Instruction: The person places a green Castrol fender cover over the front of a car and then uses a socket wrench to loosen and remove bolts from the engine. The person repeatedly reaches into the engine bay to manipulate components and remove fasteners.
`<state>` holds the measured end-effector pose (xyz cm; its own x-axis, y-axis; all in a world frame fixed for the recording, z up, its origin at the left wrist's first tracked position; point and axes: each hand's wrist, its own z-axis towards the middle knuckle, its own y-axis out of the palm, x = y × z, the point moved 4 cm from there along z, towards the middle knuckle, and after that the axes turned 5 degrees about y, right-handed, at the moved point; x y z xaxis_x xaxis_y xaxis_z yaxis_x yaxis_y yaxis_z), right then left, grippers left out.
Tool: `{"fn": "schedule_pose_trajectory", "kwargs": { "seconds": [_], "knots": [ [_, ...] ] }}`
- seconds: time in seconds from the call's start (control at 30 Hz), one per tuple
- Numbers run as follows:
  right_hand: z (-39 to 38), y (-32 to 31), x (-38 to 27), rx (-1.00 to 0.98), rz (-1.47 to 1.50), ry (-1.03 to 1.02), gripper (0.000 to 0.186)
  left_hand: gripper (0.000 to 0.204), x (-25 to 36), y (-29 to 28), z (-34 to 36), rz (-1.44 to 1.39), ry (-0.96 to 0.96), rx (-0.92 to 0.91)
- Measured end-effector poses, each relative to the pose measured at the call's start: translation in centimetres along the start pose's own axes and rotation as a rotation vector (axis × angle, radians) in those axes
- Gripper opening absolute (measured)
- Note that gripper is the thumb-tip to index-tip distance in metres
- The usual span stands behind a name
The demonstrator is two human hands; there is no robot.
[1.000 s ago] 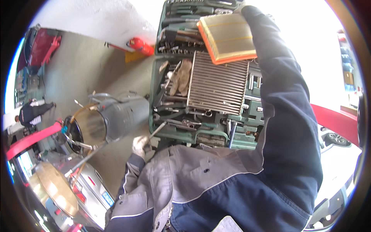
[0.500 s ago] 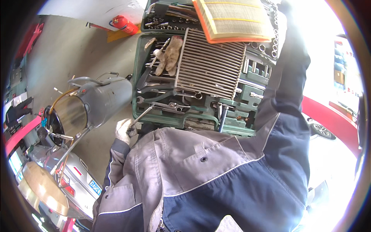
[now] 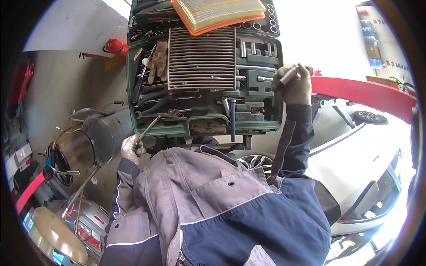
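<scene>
My left hand [image 3: 132, 149], in a pale work glove, is closed round a slim metal bar [image 3: 151, 126] at the near left corner of the green tool case [image 3: 239, 126]. The bar tilts up toward the case; its lower end is hidden in the fist. My right hand [image 3: 298, 91], in a dirty glove, grips a silver cylinder that looks like a long socket [image 3: 289, 74], just beyond the case's right edge. Similar long sockets [image 3: 253, 48] stand in the case near it. A pleated grey filter [image 3: 202, 62] lies over the middle of the case.
An orange-rimmed air filter [image 3: 222, 15] lies across the case's far part. Worn gloves [image 3: 158, 64] and a blue-handled tool [image 3: 233, 119] rest in it. On the left stand a grey tank [image 3: 108, 131] and a fire extinguisher [image 3: 116, 46]. A red beam [image 3: 355, 88] and white car [image 3: 346, 150] are right.
My right arm has come back from far right, and the hand now shows with the socket in it. The view has shifted right. My left hand keeps hold of the bar.
</scene>
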<state>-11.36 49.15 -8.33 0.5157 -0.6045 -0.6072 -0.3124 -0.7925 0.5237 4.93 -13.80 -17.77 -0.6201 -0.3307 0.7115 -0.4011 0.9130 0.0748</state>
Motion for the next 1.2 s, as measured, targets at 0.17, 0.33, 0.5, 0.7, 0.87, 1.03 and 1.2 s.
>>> {"fn": "schedule_pose_trajectory", "kwargs": {
  "seconds": [0.17,0.33,0.5,0.7,0.87,1.03,1.2],
  "knots": [
    [-0.5,1.7,1.2,-0.088,-0.009,0.031,0.074,0.035,-0.1,0.7,-0.5,0.081,0.035,-0.056],
    [-0.9,2.6,1.3,-0.047,-0.118,-0.062,0.075,0.034,-0.5,0.4,-0.6,0.005,0.039,-0.090],
    [0.7,2.3,0.9,0.106,-0.184,0.002,0.056,0.036,-0.8,0.3,-0.8,0.029,0.044,-0.106],
    [8.7,4.6,-7.6,0.293,-0.595,-0.355,0.043,0.034,-0.6,1.1,-1.5,0.038,0.046,-0.058],
    [23.1,9.0,-16.6,0.303,-0.933,-0.584,0.040,0.039,-0.5,1.3,-1.6,0.076,0.084,-0.058],
    [39.9,13.0,-19.6,0.350,-1.288,-0.927,0.014,0.041,-0.9,1.0,-1.7,0.076,0.093,-0.035],
    [49.7,13.8,-18.0,0.232,-2.870,-0.849,0.028,0.040,-1.2,0.9,-1.5,0.033,0.053,-0.016]
  ]
}}
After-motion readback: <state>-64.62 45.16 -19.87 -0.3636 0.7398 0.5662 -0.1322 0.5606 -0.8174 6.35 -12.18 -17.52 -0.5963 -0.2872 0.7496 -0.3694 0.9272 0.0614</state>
